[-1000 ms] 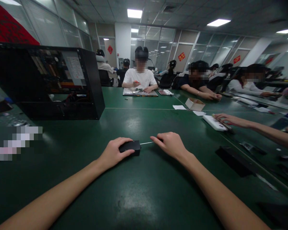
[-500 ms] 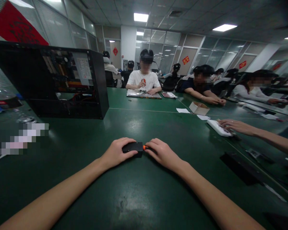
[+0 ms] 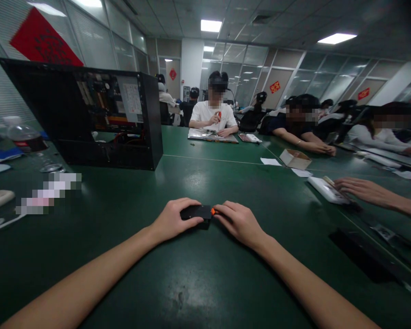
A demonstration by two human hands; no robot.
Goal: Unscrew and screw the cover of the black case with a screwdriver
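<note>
Head view: the left hand (image 3: 173, 219) lies over a small black box (image 3: 196, 213) near the middle of the green worktop (image 3: 205, 274), its grip closed on the box's near end. The right hand (image 3: 238, 221) meets the box's right end, fingers pinched narrow on an orange-tipped tool (image 3: 213, 211). An open computer case (image 3: 89, 119) stands well apart at far left. A co-worker's hand (image 3: 359, 189) rests on a white device (image 3: 327, 189) at right.
</note>
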